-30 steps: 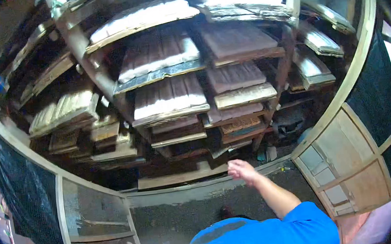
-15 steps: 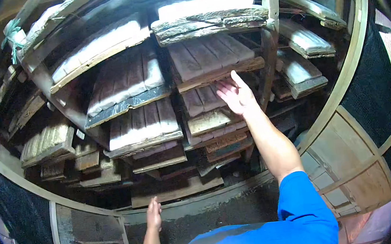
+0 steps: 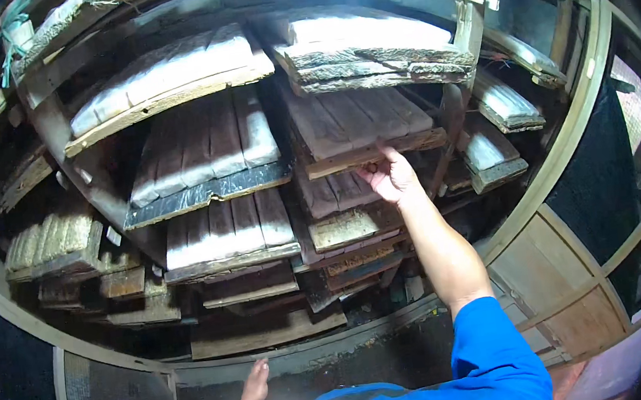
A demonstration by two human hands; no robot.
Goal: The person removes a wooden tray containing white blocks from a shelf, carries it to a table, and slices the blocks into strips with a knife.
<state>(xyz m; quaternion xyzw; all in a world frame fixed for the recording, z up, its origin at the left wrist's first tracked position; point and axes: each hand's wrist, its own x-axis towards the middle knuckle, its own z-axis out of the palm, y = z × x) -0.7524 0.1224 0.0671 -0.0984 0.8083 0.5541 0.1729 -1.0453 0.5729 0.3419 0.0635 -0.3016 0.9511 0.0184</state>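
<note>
My right hand (image 3: 388,176) is raised to a wooden rack and its fingers curl under the front edge of a flat wooden tray (image 3: 356,126) holding several long brown slabs. Below that tray sits another tray (image 3: 343,227) on the rack. My left hand (image 3: 255,382) hangs low with its fingers apart, close to the grey ledge (image 3: 305,354) at the rack's foot, holding nothing. A blue sleeve covers my right upper arm.
The rack (image 3: 73,148) is filled with stacked trays: pale slabs on top (image 3: 167,75), darker ones in the middle (image 3: 206,153), smaller trays at the left (image 3: 55,243). A wooden post (image 3: 461,52) stands at the right. Panelled wooden doors (image 3: 555,277) and dark mesh (image 3: 598,163) lie further right.
My right hand has risen from the low ledge to the upper tray and closed on its front edge. My view has tilted upward toward the rack. My left hand stays low.
</note>
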